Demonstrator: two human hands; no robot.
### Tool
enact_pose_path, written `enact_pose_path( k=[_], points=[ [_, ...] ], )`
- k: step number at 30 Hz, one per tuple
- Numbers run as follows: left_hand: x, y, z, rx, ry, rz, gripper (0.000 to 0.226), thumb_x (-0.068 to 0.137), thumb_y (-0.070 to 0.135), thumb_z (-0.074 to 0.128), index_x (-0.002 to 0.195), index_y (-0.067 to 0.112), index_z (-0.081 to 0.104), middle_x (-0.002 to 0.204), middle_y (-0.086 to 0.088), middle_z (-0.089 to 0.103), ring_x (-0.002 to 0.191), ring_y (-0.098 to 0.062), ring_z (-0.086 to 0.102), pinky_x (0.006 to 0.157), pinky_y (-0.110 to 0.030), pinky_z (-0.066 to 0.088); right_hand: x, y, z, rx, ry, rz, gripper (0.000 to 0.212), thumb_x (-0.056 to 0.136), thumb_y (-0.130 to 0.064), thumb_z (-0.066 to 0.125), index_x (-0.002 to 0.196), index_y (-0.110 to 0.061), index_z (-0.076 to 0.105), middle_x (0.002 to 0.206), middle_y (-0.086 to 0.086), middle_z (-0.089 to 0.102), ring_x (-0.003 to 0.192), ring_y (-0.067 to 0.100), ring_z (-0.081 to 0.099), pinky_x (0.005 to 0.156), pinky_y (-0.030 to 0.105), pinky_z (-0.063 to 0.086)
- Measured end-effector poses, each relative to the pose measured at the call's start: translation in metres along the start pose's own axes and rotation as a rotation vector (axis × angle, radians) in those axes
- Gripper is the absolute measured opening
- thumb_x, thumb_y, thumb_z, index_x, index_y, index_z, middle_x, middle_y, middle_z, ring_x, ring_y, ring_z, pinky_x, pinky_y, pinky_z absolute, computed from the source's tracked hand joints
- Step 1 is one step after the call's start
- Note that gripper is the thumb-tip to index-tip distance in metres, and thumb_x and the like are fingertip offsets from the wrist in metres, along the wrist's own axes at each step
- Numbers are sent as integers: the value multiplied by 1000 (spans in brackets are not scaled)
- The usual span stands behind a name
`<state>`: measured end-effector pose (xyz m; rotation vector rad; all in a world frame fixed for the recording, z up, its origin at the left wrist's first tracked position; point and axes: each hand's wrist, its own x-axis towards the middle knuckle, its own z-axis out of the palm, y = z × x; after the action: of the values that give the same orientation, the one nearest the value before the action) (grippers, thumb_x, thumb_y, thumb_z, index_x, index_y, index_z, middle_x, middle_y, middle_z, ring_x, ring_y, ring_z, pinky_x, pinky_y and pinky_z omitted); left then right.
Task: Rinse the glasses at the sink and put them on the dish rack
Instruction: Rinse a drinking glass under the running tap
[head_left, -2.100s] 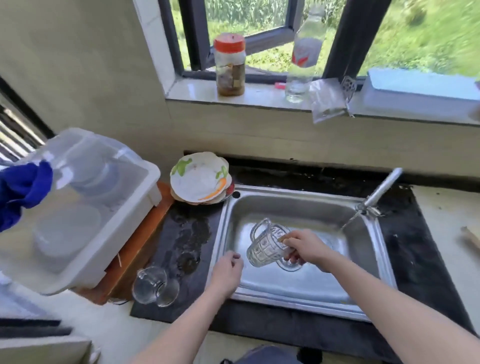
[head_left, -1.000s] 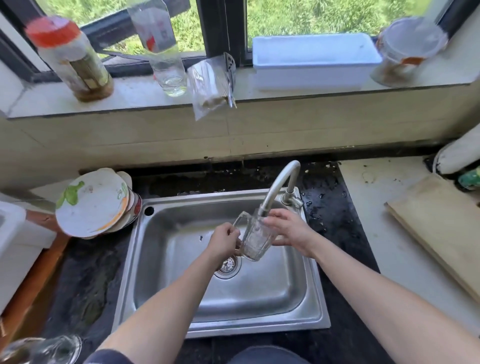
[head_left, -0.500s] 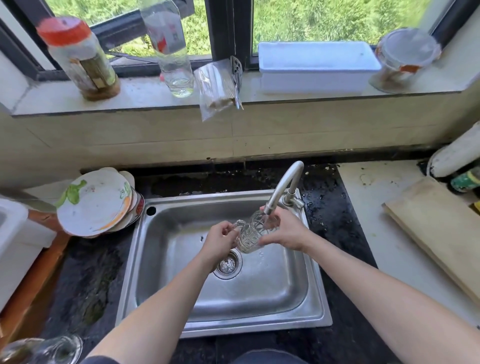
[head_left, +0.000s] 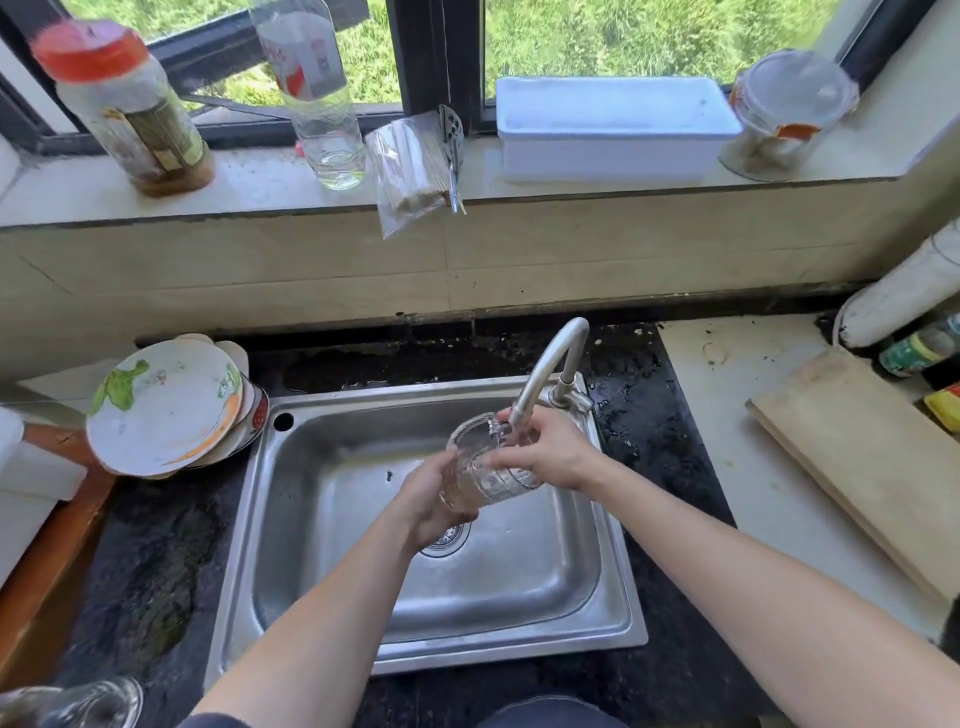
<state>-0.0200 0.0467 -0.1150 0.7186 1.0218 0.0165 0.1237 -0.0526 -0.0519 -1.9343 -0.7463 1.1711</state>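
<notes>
Head view: a clear glass mug (head_left: 482, 470) is held tilted over the steel sink (head_left: 519, 587), its rim just under the faucet (head_left: 551, 358) outlet, left hand (head_left: 428, 501) gripping its base, right hand (head_left: 553, 452) grasping its upper side.

No lettering, number or brand is reading clearly. The red-capped jar (head_left: 124, 109) on the windowsill (head_left: 260, 182) is carrying a paper label, but its print is blurring out. The clear bottle (head_left: 319, 93) beside it is showing a white label with red marks, too smeared to make out. The small green bottle (head_left: 922, 351) at the far right of the table (head_left: 727, 415) is wearing a label too small to decipher.
</notes>
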Motion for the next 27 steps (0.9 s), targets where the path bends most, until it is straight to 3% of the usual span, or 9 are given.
enact_pose_path(
  k=[2,4,6,8,12,16,21,24,27],
  points=[
    [3,-3,2,-44,24,18,29,98,36,41,93,17,62,75,-5,63,57,-19,54,50,-24,35,2,1,0,72,35,55,42,73,-39,83,102,-21,59,98,4,64,87,21,67,59,33,58],
    [7,-4,0,-34,35,14,31,98,39,42,99,16,63,77,-7,64,55,-20,54,47,-23,33,4,2,-6,118,-49,95,30,84,-42,73,105,-24,59,105,6,65,89,25,69,60,36,59],
    [8,-3,-3,-18,18,-14,33,97,39,43,100,15,64,77,-7,66,55,-22,54,49,-23,30,6,4,-14,129,-113,107,20,96,-28,55,112,-20,63,109,7,65,88,23,66,67,39,59],
    [8,1,-5,11,-15,-57,31,96,37,45,88,17,66,70,-3,66,54,-20,52,47,-21,33,11,7,-20,58,-99,60,28,96,-11,43,105,-22,68,117,3,64,89,17,62,68,38,57],
    [2,8,-1,59,-104,-161,33,94,39,47,83,17,68,73,-3,64,59,-19,53,41,-21,38,17,9,-25,-118,-149,-52,30,95,-4,55,98,-30,69,111,-9,66,84,13,57,63,29,48],
    [0,7,-5,32,-141,-247,34,93,36,44,90,11,67,82,-8,64,64,-22,59,41,-20,39,20,19,-30,-21,-253,44,28,93,-3,58,98,-26,72,111,1,72,87,13,65,68,30,54],
    [-1,3,-8,-17,-98,-236,33,88,32,39,92,9,62,83,-15,61,48,-22,51,35,-16,34,17,28,-27,1,-234,-5,11,91,-10,66,98,-10,75,76,2,66,63,11,58,60,25,52],
    [0,2,-6,-25,-76,-211,30,85,34,41,96,11,57,84,-13,58,43,-18,43,33,-14,28,13,27,-21,-7,-174,-31,14,96,-8,58,93,-6,72,64,0,58,53,10,49,52,23,44],
    [0,4,-4,-38,-91,-268,44,94,46,37,101,11,62,78,-17,57,36,-15,43,27,-11,22,8,19,-19,71,-113,30,23,99,-13,47,88,-5,66,67,2,67,53,9,48,47,22,39]
  ],
)
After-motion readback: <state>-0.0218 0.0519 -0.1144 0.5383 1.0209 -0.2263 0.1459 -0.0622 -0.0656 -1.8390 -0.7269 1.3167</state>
